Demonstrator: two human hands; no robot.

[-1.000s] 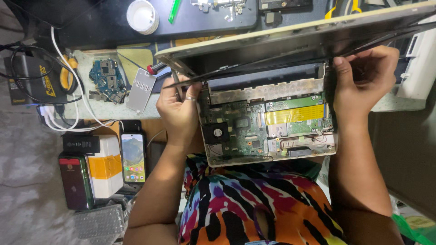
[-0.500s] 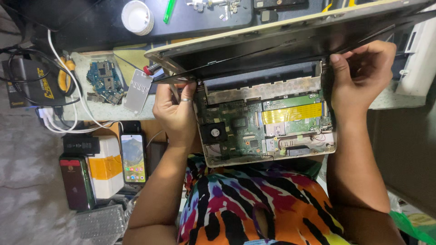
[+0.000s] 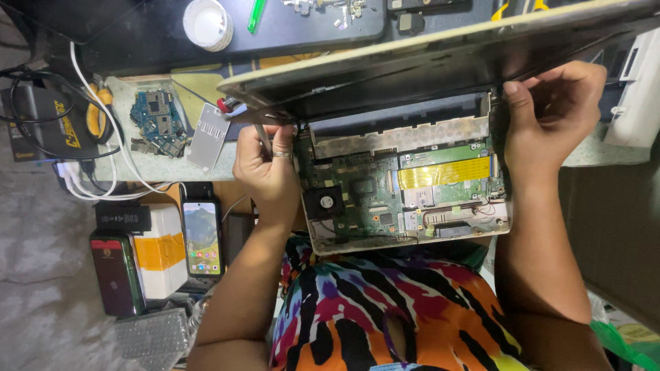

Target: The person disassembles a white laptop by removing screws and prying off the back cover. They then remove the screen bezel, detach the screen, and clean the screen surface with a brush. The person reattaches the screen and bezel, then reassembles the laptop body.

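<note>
Opened laptop (image 3: 405, 185), board bare, at table's near edge over lap: left hand (image 3: 265, 168) now drawn off lid corner, pinched shut on tweezers (image 3: 262, 137) at left hinge; right hand (image 3: 553, 113) clamped as before on right hinge edge, lid (image 3: 426, 58) raised.

Your raised grey laptop lid (image 3: 440, 62) roofs the green motherboard (image 3: 405, 189); open approach only from the near edge; cluttered bench (image 3: 151, 161) left.
</note>
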